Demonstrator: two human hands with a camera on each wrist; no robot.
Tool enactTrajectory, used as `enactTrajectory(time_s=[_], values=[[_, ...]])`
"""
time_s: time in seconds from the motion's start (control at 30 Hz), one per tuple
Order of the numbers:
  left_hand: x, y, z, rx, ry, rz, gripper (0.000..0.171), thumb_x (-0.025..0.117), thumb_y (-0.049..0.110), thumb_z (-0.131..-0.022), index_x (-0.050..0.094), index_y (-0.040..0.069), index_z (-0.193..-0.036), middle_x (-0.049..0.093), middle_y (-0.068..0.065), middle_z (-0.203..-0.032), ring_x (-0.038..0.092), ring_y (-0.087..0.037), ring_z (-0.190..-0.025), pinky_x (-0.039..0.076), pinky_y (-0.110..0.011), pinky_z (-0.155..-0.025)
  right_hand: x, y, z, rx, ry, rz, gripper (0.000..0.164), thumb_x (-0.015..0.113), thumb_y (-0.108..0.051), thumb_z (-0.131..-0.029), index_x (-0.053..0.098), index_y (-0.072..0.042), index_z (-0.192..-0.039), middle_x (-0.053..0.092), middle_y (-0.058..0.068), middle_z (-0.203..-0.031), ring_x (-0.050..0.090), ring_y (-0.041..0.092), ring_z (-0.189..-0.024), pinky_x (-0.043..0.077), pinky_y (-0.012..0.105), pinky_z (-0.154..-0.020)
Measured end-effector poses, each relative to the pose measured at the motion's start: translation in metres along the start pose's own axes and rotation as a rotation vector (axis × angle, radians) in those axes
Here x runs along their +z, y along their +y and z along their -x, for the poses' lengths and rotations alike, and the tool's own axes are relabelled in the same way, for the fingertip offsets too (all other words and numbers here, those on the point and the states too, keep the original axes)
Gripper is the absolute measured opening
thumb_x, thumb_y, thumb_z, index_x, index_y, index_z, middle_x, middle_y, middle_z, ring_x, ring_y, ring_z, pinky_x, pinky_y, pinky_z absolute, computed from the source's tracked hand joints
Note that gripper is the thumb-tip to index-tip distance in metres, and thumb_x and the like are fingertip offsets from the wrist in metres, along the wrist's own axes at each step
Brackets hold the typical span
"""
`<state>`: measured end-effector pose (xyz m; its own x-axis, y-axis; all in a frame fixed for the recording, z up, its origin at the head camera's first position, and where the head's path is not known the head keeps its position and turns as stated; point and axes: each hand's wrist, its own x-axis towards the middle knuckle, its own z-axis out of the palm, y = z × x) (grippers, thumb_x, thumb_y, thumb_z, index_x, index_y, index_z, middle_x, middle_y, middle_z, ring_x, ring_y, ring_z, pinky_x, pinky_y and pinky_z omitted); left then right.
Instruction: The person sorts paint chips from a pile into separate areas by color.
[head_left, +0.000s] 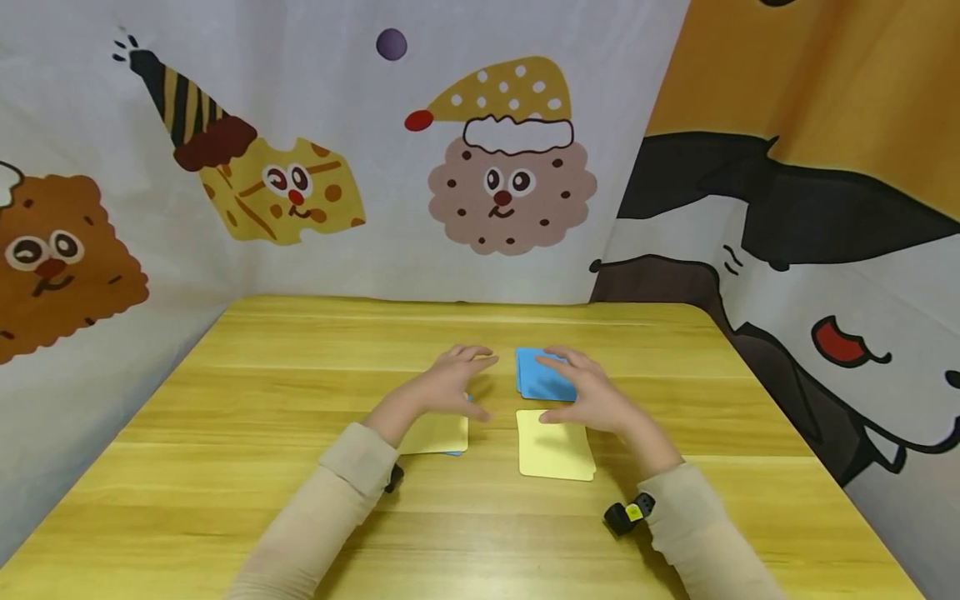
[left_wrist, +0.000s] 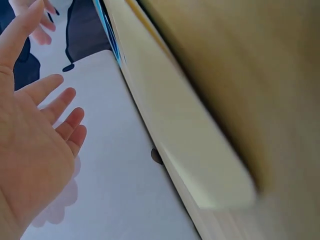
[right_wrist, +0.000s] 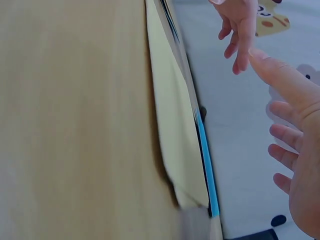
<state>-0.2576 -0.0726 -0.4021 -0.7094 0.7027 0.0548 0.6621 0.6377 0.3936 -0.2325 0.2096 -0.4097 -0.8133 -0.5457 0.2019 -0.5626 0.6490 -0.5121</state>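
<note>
Both hands hover over the table with spread, gently bent fingers and nothing held. The left hand (head_left: pixel 448 385) is above a yellow card pile (head_left: pixel 438 434), where a bit of blue shows at the edges. Over the right-hand piles is the right hand (head_left: pixel 597 402), partly covering a blue card stack (head_left: pixel 542 380) and the top of a yellow card stack (head_left: pixel 555 454). The left palm (left_wrist: pixel 32 150) faces inward in the left wrist view, apart from the yellow cards (left_wrist: pixel 170 105). In the right wrist view the right hand (right_wrist: pixel 306 135) also looks free of the cards.
The piles lie on a wood-grain table (head_left: pixel 480 533). A cartoon-printed curtain (head_left: pixel 315 275) hangs behind it and along the sides. Black wrist devices (head_left: pixel 628 514) sit at the cuffs of the beige sleeves (head_left: pixel 705 533).
</note>
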Motion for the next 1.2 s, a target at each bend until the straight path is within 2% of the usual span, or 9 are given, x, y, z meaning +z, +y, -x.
enactTrajectory(time_s=[0.17,0.37,0.5,0.7,0.97,1.2], values=[[-0.001,-0.001,0.015,0.021,0.004,0.006,0.095,0.079,0.044,-0.075,0.033,0.006,-0.149,0.028,-0.008,-0.152,0.024,-0.03,-0.136,0.02,-0.054,-0.108,0.009,-0.011,-0.003,-0.031,-0.008,-0.013,0.091,0.084,-0.038,-0.072,0.04,-0.017,-0.148,0.028,0.01,-0.152,0.021,0.036,-0.138,0.014,0.065,-0.103],[-0.001,-0.004,0.033,0.046,0.019,0.012,0.097,0.081,0.045,-0.073,0.035,0.003,-0.147,0.03,-0.013,-0.151,0.024,-0.033,-0.135,0.022,-0.057,-0.106,0.021,-0.026,-0.008,-0.069,-0.015,-0.022,0.09,0.085,-0.037,-0.071,0.041,-0.017,-0.147,0.028,0.005,-0.153,0.021,0.034,-0.138,0.015,0.065,-0.103],[-0.001,-0.01,0.047,0.044,-0.001,0.019,0.098,0.082,0.044,-0.072,0.035,0.001,-0.147,0.03,-0.016,-0.15,0.024,-0.035,-0.135,0.026,-0.059,-0.104,0.031,-0.038,-0.013,-0.095,-0.041,-0.006,0.09,0.083,-0.04,-0.072,0.041,-0.014,-0.146,0.029,0.007,-0.152,0.022,0.035,-0.138,0.013,0.064,-0.104],[-0.005,-0.021,0.07,0.017,-0.02,0.051,0.099,0.083,0.042,-0.071,0.035,-0.003,-0.145,0.03,-0.019,-0.149,0.024,-0.037,-0.134,0.028,-0.062,-0.101,0.047,-0.054,-0.022,-0.12,-0.073,0.018,0.091,0.083,-0.044,-0.071,0.041,-0.016,-0.147,0.031,0.009,-0.151,0.022,0.031,-0.138,0.014,0.061,-0.105],[-0.009,-0.038,0.095,-0.011,-0.019,0.028,0.103,0.082,0.048,-0.069,0.035,-0.003,-0.145,0.032,-0.021,-0.147,0.025,-0.04,-0.134,0.027,-0.064,-0.101,0.065,-0.069,-0.033,-0.111,-0.128,0.031,0.092,0.08,-0.051,-0.072,0.04,-0.017,-0.147,0.031,0.01,-0.151,0.021,0.032,-0.138,0.013,0.063,-0.105],[-0.003,-0.049,0.107,-0.011,-0.023,0.031,0.111,0.078,0.058,-0.069,0.029,-0.004,-0.147,0.03,-0.023,-0.148,0.025,-0.042,-0.133,0.025,-0.066,-0.1,0.081,-0.072,-0.043,-0.059,-0.177,0.043,0.093,0.079,-0.052,-0.072,0.037,-0.02,-0.149,0.028,0.009,-0.152,0.021,0.032,-0.138,0.015,0.06,-0.106]])
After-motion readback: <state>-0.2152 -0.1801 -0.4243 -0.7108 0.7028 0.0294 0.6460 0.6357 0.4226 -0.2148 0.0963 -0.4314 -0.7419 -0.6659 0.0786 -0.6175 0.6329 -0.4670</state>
